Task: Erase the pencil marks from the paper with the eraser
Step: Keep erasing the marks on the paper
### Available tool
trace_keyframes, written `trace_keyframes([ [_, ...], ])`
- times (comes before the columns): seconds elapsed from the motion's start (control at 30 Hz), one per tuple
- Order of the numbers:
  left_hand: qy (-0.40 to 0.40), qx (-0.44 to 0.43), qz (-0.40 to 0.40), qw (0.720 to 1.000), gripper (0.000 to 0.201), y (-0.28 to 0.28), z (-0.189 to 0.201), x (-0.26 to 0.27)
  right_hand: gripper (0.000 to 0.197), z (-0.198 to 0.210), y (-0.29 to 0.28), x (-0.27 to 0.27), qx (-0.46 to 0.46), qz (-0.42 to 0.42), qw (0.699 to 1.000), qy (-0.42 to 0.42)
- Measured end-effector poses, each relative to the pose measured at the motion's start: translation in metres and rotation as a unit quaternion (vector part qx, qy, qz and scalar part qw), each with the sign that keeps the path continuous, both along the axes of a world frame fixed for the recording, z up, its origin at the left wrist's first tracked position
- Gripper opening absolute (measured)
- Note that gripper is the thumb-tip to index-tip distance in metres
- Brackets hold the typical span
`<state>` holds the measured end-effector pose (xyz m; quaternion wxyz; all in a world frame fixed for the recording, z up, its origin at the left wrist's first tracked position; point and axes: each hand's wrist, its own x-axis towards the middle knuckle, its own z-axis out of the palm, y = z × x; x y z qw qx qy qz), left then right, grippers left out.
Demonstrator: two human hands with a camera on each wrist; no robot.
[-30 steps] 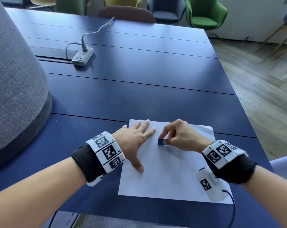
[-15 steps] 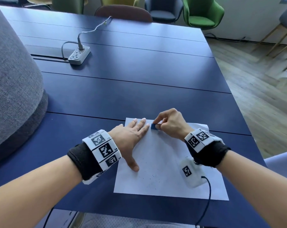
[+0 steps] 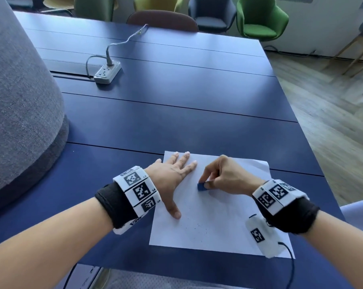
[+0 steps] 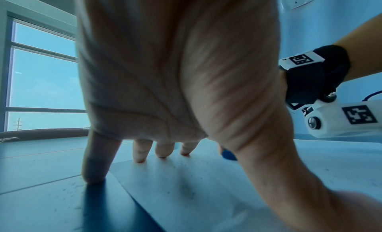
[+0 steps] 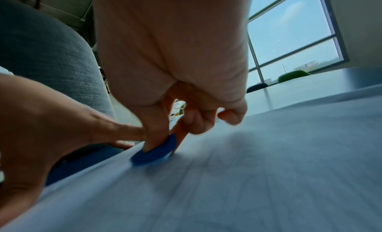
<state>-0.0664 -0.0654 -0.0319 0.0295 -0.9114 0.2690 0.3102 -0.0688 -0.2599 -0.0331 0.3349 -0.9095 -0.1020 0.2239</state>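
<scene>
- Right hand (image 3: 222, 178) pinches eraser (image 3: 201, 187) on paper (image 3: 218, 226), mid-sheet.
- Left hand (image 3: 172, 176) flat, fingers straight, pinning paper's left edge.
- Crumbs near front edge; remaining marks too faint to judge, probably mostly erased.

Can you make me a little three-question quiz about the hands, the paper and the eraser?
1. True or false: the left hand lies flat on the paper.
2. Which hand pinches the blue eraser: A left, B right?
3. Fill in: the power strip lies on the ____ table.

Key: 1 true. 2 B. 3 blue.
</scene>
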Motion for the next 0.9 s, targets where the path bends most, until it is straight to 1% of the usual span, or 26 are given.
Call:
trace_keyframes([
  [0.1, 0.003, -0.003, -0.001, 1.000, 0.146, 0.001, 0.000, 0.001, 0.013, -0.005, 0.002, 0.002, -0.007, -0.074, 0.995, -0.067],
  [0.13, 0.001, -0.003, -0.002, 1.000, 0.146, 0.000, 0.000, 0.001, 0.013, -0.006, 0.001, -0.003, 0.000, -0.082, 0.994, -0.067],
  [0.27, -0.006, -0.001, -0.005, 1.000, 0.144, 0.000, 0.000, 0.000, 0.014, 0.001, -0.002, -0.016, 0.009, -0.030, 0.999, 0.007],
  [0.3, -0.006, 0.000, -0.006, 1.000, 0.144, 0.000, 0.000, 0.000, 0.015, 0.001, -0.002, -0.012, 0.007, -0.040, 0.999, -0.005],
  [0.37, -0.008, -0.002, -0.007, 1.000, 0.144, 0.000, 0.000, 0.001, 0.016, -0.002, -0.002, -0.001, 0.009, -0.096, 0.994, -0.053],
  [0.4, -0.008, -0.003, -0.006, 1.000, 0.144, 0.000, 0.000, 0.001, 0.015, -0.003, -0.001, 0.001, 0.015, -0.119, 0.991, -0.063],
  [0.43, -0.008, -0.004, -0.006, 1.000, 0.144, 0.000, -0.001, 0.001, 0.015, -0.003, -0.002, 0.000, 0.022, -0.123, 0.990, -0.061],
  [0.47, -0.008, -0.005, -0.005, 1.000, 0.144, 0.000, -0.001, 0.001, 0.015, -0.003, -0.004, -0.003, 0.025, -0.106, 0.993, -0.047],
  [0.57, -0.007, -0.004, -0.001, 1.000, 0.144, 0.000, -0.001, 0.000, 0.014, 0.003, -0.005, -0.012, 0.011, -0.025, 0.999, 0.032],
  [0.6, -0.007, -0.003, -0.002, 1.000, 0.144, 0.000, -0.001, 0.000, 0.014, 0.004, -0.004, -0.011, 0.010, -0.026, 0.999, 0.027],
  [0.7, -0.006, -0.004, -0.003, 1.000, 0.144, 0.000, -0.001, 0.001, 0.020, -0.001, -0.001, -0.009, 0.016, -0.091, 0.994, -0.051],
  [0.73, -0.006, -0.003, -0.003, 1.000, 0.144, 0.000, -0.001, 0.001, 0.022, -0.001, -0.001, -0.013, 0.019, -0.095, 0.994, -0.058],
  [0.77, -0.005, -0.001, -0.004, 1.000, 0.144, 0.000, -0.001, 0.001, 0.023, -0.002, -0.003, -0.017, 0.019, -0.081, 0.995, -0.046],
  [0.83, -0.006, 0.004, -0.005, 1.000, 0.144, -0.001, -0.001, 0.000, 0.019, 0.000, -0.004, -0.027, 0.011, -0.027, 0.999, 0.014],
  [0.87, -0.008, 0.007, -0.007, 1.000, 0.144, -0.002, 0.000, 0.000, 0.017, 0.001, -0.005, -0.029, 0.010, -0.015, 0.999, 0.029],
  [0.9, -0.008, 0.009, -0.009, 1.000, 0.143, -0.002, 0.000, 0.000, 0.017, 0.000, -0.005, -0.027, 0.013, -0.024, 0.999, 0.024],
])
